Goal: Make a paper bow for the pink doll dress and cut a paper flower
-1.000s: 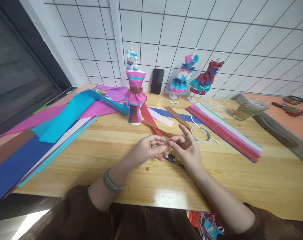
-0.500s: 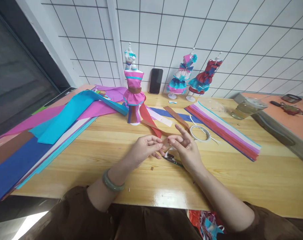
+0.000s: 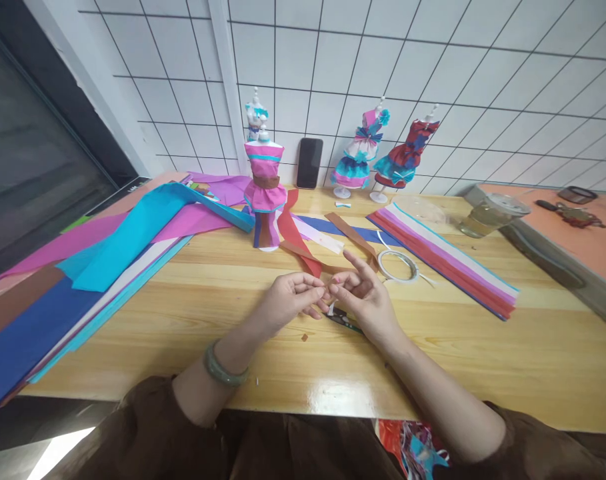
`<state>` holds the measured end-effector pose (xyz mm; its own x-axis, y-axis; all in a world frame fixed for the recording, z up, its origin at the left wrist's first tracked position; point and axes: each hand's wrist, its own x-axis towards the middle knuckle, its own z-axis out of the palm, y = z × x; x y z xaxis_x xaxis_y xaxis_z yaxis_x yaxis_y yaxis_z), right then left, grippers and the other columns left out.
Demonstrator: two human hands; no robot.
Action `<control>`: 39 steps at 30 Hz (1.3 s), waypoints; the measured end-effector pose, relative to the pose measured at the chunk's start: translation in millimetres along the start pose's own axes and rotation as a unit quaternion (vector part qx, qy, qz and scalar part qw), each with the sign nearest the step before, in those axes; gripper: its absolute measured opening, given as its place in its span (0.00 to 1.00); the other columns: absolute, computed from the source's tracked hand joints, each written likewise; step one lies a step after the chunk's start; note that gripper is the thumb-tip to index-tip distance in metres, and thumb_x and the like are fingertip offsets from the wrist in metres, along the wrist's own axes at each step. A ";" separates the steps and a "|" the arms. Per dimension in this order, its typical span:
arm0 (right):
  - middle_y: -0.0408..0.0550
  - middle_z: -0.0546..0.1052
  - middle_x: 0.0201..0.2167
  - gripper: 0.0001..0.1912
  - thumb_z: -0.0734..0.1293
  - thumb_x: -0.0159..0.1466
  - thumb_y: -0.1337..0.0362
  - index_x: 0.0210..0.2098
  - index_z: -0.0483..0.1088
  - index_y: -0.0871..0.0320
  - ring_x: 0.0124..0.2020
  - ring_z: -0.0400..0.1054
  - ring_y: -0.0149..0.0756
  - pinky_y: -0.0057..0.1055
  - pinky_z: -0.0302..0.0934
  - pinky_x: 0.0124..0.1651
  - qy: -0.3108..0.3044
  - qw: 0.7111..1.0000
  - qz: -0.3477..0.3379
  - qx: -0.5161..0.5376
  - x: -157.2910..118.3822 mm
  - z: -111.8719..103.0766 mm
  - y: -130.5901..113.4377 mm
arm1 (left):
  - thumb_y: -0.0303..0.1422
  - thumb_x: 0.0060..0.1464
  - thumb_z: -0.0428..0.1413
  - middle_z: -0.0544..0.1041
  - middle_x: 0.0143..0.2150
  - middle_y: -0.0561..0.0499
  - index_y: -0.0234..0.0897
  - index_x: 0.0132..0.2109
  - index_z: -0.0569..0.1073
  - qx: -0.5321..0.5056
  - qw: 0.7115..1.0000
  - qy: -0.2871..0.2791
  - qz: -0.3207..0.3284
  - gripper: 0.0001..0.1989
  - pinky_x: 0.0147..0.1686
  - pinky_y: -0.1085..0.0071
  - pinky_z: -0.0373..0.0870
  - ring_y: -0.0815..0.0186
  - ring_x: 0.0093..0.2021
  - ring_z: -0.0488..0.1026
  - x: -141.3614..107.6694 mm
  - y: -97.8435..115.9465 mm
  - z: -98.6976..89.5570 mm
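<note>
My left hand [image 3: 293, 297], with a green bangle on the wrist, pinches a small brown paper piece [image 3: 327, 285] between thumb and fingers. From the other side my right hand [image 3: 367, 301] closes thumb and fingertips on the same piece, its index finger raised. The fingertips nearly meet and hide most of it. Scissors [image 3: 347, 321] lie on the table, partly behind my right hand. Beyond the hands are a red paper strip [image 3: 293, 233], a brown strip [image 3: 350, 233] and a roll of white tape [image 3: 397, 265]. A miniature dress form [image 3: 265, 190] in a pink paper dress stands behind the left hand.
Coloured crepe paper [image 3: 127, 233] is piled at the left. A striped stack of paper strips [image 3: 443, 260] lies at the right, near a cup [image 3: 493, 215]. Two dressed forms [image 3: 355, 157] and a phone [image 3: 309, 163] stand by the tiled wall. A brown scrap [image 3: 305, 338] lies nearby.
My right hand has moved slightly left, bringing its fingertips closer to my left hand's. The small brown paper piece shows less between them. The view has shifted a little.
</note>
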<state>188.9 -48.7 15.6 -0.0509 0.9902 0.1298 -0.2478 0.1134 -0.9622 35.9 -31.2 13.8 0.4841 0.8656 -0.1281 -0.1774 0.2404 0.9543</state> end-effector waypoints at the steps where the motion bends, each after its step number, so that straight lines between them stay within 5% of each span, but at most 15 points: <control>1: 0.40 0.69 0.28 0.34 0.70 0.52 0.66 0.56 0.55 0.51 0.27 0.68 0.31 0.32 0.64 0.33 -0.002 1.000 0.000 0.000 0.0 0.0 0.1 | 0.35 0.46 0.58 0.75 0.31 0.46 0.30 0.36 0.69 0.003 1.000 0.001 -0.001 0.13 0.26 0.74 0.70 0.67 0.29 0.74 0.1 -0.2 0.1; 14: 0.50 0.72 0.40 0.36 0.66 0.57 0.68 0.60 0.48 0.51 0.43 0.66 0.38 0.43 0.57 0.51 -0.056 0.981 -0.110 -0.146 -2.7 -12.8 -5.9 | 0.31 0.46 0.57 0.72 0.25 0.52 0.33 0.36 0.64 -0.074 0.997 -0.019 -0.030 0.11 0.22 0.78 0.67 0.72 0.23 0.70 -2.4 5.5 -5.4; 31: 0.47 0.72 0.32 0.33 0.66 0.57 0.65 0.59 0.50 0.53 0.33 0.68 0.34 0.36 0.64 0.38 -0.067 0.981 -0.084 -0.164 -3.7 -10.8 -2.0 | 0.32 0.47 0.54 0.72 0.26 0.50 0.32 0.34 0.67 0.036 0.998 -0.031 0.030 0.08 0.23 0.75 0.69 0.71 0.25 0.70 -1.8 2.3 -2.6; 39: 0.47 0.72 0.30 0.33 0.67 0.57 0.64 0.59 0.52 0.54 0.31 0.67 0.33 0.36 0.64 0.37 -0.047 0.981 -0.098 -0.163 -2.6 -12.2 -0.5 | 0.35 0.46 0.56 0.72 0.28 0.51 0.33 0.34 0.69 0.159 0.982 0.033 0.098 0.10 0.26 0.75 0.67 0.72 0.25 0.69 -3.0 -4.8 2.1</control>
<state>200.9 -50.3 12.8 -0.1268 0.9367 0.3263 0.0591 0.3355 -0.9402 37.1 -35.8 10.2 0.4084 0.9109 0.0584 0.0210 -0.0733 0.9971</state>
